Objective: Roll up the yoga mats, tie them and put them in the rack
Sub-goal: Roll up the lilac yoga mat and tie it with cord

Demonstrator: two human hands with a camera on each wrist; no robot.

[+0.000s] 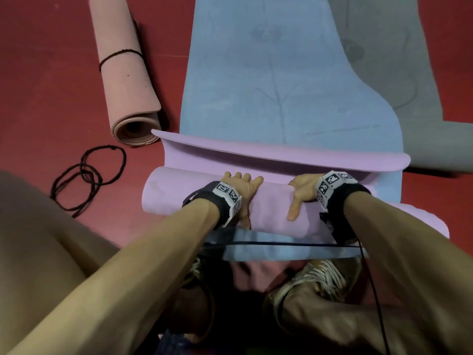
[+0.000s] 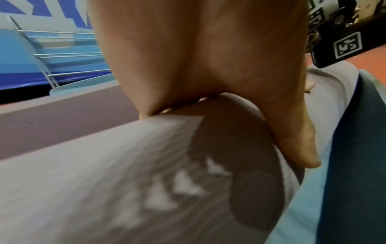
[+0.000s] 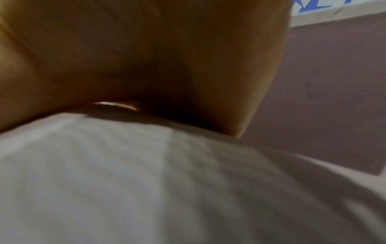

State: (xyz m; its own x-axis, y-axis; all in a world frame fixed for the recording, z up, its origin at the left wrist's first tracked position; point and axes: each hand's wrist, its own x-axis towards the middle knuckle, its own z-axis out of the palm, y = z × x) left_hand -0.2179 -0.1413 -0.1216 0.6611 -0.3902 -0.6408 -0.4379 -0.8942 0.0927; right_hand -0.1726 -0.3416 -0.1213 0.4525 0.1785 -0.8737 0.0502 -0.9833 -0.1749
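At lower centre, the left hand (image 1: 242, 187) and right hand (image 1: 303, 190) press flat-fingered on the lilac roll (image 1: 266, 206), thumbs hooked behind. Its foam seems soft and springy, so palms belong mid-roll. Beyond, its blue mat (image 1: 268, 73) stretches toward the top.

No words, brands or numbers can be read in any view. The only signs are black-and-white square code markers (image 1: 227, 191) on the bands at both wrists, without letters. Large blue shapes on the white wall panel (image 2: 37, 9) are cut off and not legible.
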